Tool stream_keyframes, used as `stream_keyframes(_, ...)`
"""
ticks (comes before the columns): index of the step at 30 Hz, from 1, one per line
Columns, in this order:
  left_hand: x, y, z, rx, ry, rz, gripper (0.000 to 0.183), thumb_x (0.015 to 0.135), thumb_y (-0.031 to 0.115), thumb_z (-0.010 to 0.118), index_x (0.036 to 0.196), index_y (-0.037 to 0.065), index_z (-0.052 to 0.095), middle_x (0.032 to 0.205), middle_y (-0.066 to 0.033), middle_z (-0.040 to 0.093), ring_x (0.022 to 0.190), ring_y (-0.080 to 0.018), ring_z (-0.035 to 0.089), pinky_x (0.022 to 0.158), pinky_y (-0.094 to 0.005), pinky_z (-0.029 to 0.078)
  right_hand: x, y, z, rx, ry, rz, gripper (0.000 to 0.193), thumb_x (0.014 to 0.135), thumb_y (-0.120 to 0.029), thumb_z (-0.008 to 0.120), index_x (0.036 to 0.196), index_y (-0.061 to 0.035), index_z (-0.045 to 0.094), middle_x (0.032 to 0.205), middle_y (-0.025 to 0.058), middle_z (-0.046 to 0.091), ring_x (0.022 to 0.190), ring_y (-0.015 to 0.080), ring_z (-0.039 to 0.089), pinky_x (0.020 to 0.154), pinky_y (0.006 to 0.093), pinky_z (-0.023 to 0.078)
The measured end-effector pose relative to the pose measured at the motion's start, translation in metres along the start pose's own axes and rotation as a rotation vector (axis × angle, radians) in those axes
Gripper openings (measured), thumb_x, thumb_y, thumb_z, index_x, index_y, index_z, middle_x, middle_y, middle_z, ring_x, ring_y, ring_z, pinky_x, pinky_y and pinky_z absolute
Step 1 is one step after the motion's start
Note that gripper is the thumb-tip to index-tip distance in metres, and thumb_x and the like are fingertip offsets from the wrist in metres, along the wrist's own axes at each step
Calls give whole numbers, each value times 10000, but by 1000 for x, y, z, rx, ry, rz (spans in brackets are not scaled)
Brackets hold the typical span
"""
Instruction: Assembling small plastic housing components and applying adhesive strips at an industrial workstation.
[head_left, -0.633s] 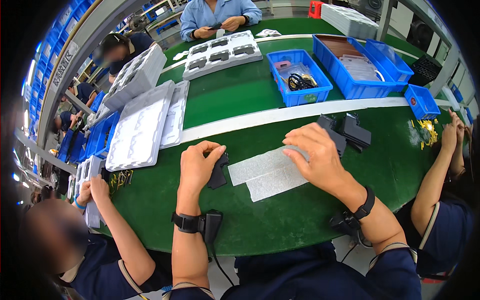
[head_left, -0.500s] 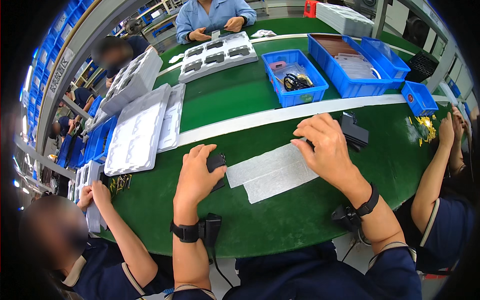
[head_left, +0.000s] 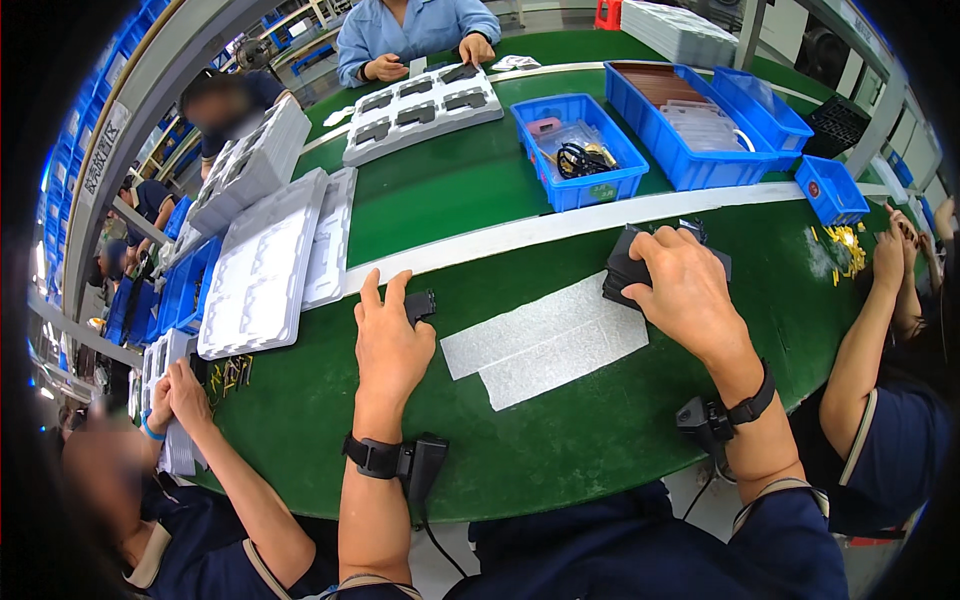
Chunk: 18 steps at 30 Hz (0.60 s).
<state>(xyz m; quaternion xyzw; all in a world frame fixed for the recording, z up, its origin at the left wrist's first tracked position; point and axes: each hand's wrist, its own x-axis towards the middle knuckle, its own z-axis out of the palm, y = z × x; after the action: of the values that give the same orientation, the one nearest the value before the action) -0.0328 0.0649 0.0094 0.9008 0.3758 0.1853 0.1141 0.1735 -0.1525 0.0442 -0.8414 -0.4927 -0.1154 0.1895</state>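
Note:
My left hand [head_left: 388, 345] is open on the green table, index and middle fingers stretched out. A small black part [head_left: 421, 304] lies between its index finger and thumb, partly hidden by the hand. Over to the right, my right hand [head_left: 692, 290] is curled palm-down, its thumb and fingers around a stack of black flat parts [head_left: 624, 268]. More of these dark pieces show behind its knuckles, and the hand covers much of them. Between my hands lies a whitish textured sheet [head_left: 545, 345], made of two overlapping strips.
White moulded trays [head_left: 262, 262] lie at the left. Beyond a white strip stand a blue bin of cables [head_left: 580, 150] and a long blue bin [head_left: 690, 150]. Yellow pieces [head_left: 846, 252] lie far right. Co-workers sit at both sides; another works across the table [head_left: 418, 40].
My right hand has moved from above the sheet's right end onto the black stack. The left hand's index and middle fingers have stretched and spread. The view has shifted slightly.

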Motion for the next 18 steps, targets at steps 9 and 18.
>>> stream_keyframes(9,-5,17,-4,-339,132,177,442,764,71,678,1193,68,573,1322,-168,469,1110,-249,530,853,-337,481,2,-3,1,40,-50,49,301,624,-65,768,826,-30,548,778,114,569,804,317,564,674,413,432)
stream_keyframes(18,-16,48,16,-1261,-426,-237,308,863,106,656,1144,18,564,1067,-62,610,903,-108,588,719,-232,501,-6,-42,39,182,85,-571,256,634,-119,714,827,-58,558,852,62,519,868,241,515,756,373,383)
